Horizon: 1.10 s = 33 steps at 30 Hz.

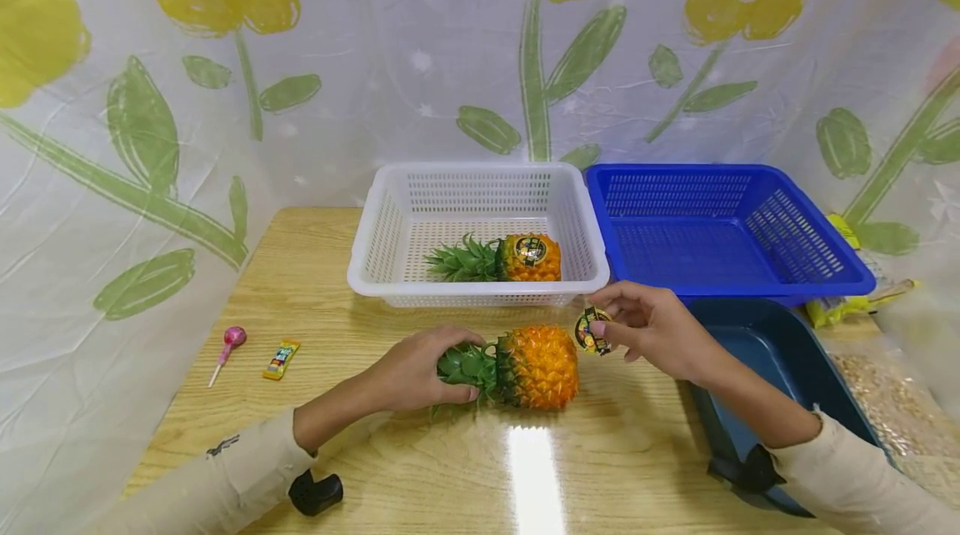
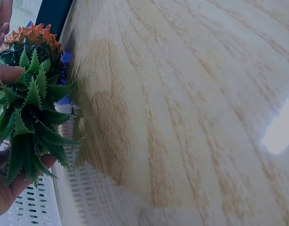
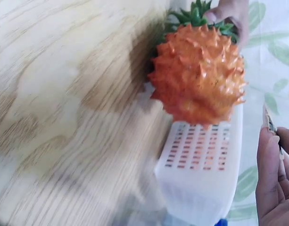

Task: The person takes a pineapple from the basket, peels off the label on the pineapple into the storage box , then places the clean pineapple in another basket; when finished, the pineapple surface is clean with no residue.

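My left hand point(image 1: 431, 368) grips the green leaves of a toy pineapple point(image 1: 543, 368) lying sideways above the wood-grain table, its orange spiky body toward the right. In the left wrist view, fingers and thumb wrap the leafy crown point(image 2: 33, 122). Just right of the fruit, my right hand point(image 1: 652, 331) pinches a round black and gold sticker point(image 1: 592, 330) between thumb and fingers. The right wrist view shows that sticker point(image 3: 270, 123) edge-on. A second pineapple point(image 1: 534, 258), with a similar round sticker on its body, lies in the white basket point(image 1: 480, 289) behind.
A blue basket point(image 1: 731, 293) stands right of the white one. Below it sits a dark teal tray point(image 1: 757, 352), partly under my right forearm. A lollipop point(image 1: 234, 337) and a yellow wrapped candy point(image 1: 281, 360) lie at left. Bags point(image 1: 892, 393) line the right edge.
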Available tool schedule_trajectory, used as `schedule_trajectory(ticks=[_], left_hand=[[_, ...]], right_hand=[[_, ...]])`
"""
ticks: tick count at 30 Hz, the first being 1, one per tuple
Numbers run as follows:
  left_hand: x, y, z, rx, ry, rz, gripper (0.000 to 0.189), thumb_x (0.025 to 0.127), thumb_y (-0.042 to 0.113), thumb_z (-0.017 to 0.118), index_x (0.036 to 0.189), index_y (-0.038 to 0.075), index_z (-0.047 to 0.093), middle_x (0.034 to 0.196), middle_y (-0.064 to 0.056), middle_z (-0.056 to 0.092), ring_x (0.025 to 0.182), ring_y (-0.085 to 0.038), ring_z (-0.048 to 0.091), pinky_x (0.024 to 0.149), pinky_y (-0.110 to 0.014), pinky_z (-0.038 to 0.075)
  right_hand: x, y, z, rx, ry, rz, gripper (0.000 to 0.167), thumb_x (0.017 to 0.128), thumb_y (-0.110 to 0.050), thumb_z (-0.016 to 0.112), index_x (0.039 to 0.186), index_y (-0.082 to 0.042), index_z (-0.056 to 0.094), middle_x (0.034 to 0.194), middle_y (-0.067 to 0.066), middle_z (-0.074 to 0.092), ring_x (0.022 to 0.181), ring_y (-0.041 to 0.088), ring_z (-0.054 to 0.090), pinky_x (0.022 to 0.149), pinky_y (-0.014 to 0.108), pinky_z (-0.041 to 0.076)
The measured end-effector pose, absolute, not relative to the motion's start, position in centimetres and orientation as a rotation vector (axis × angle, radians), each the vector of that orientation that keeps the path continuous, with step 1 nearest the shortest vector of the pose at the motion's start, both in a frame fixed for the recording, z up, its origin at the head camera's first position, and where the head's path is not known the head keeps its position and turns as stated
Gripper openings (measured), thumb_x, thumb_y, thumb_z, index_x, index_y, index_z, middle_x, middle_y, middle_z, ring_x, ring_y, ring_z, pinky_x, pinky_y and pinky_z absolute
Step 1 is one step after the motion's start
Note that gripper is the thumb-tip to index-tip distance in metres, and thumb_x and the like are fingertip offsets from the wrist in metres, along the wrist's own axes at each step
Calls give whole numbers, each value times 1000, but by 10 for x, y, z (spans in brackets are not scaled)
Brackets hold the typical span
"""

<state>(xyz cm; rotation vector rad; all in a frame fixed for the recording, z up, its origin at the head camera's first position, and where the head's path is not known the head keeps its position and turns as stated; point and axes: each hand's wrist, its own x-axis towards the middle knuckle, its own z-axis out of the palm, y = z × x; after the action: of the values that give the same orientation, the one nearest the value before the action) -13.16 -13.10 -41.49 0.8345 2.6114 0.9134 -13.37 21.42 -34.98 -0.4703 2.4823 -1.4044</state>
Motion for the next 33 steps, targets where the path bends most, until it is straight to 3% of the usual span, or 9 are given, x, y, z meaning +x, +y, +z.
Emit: schedule_trajectory(ticks=[10,22,27,33], left_hand=[[-133,-131,-415,837,2604,902,63,83,44,80,138,21,57,135,-7,61,102,-18,61,73,-30,51],[-133,-129,-413,833,2598,897,63,83,45,79,138,21,58,135,-6,61,103,-18,61,74,-31,50],[-132,-130,-413,839,2610,882,62,84,45,79,138,22,58,138,-6,60,110,-23,62,78,-36,51],[-133,-131,-414,848,2620,872,63,83,45,79,138,22,58,137,-6,60,106,-22,62,75,-34,51]], right_hand=[[-131,239,-349,-462,2537,-1283,35,97,-22,68,129,-9,65,94,9,71,76,17,68,62,36,59],[-132,290,-344,-466,2426,-1188,37,99,-24,65,131,-5,61,102,11,71,84,17,68,64,38,58],[-134,316,-345,-474,2387,-1179,36,101,-20,62,132,-2,57,103,9,69,85,17,69,65,40,58],[-141,343,-353,-498,2331,-1211,34,103,-14,58,133,1,54,104,1,70,85,17,68,66,41,58]])
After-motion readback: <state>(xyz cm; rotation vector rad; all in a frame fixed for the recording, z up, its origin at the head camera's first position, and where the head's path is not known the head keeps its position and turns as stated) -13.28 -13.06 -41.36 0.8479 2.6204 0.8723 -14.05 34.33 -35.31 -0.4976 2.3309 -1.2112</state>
